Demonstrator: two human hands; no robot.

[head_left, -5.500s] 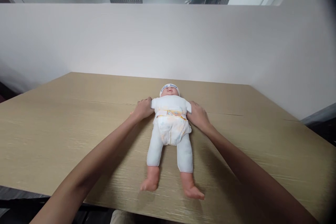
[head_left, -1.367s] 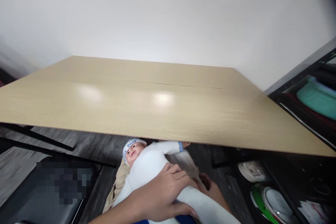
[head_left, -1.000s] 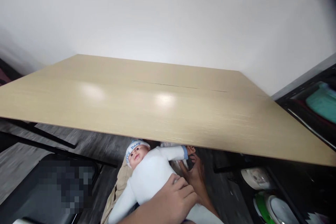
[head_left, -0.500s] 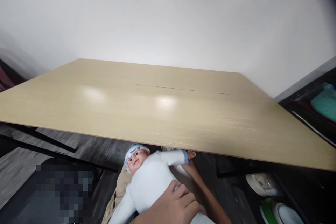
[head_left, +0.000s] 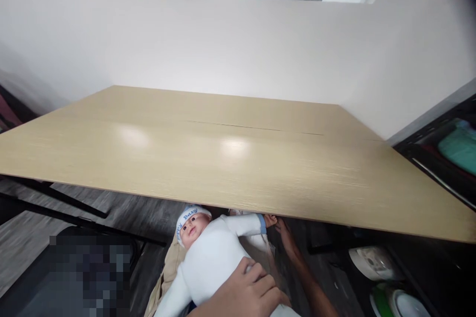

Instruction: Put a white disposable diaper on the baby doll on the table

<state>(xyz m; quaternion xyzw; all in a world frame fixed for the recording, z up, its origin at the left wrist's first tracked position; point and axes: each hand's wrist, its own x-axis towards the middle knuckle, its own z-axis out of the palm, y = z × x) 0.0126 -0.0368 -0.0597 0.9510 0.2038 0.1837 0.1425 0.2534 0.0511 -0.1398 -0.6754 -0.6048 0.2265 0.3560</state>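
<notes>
While we sit back from the table [head_left: 238, 168], doll [head_left: 211, 257] lies on our lap below its front edge. Left hand [head_left: 245, 294] grip pressed flat on its belly, steadying; right hand [head_left: 284, 233] fingers spread, reaching under near doll's arm.

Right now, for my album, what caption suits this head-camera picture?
Below the edge of a bare wooden table, a left hand holds a white-suited baby doll while the right hand reaches beside its arm.
</notes>
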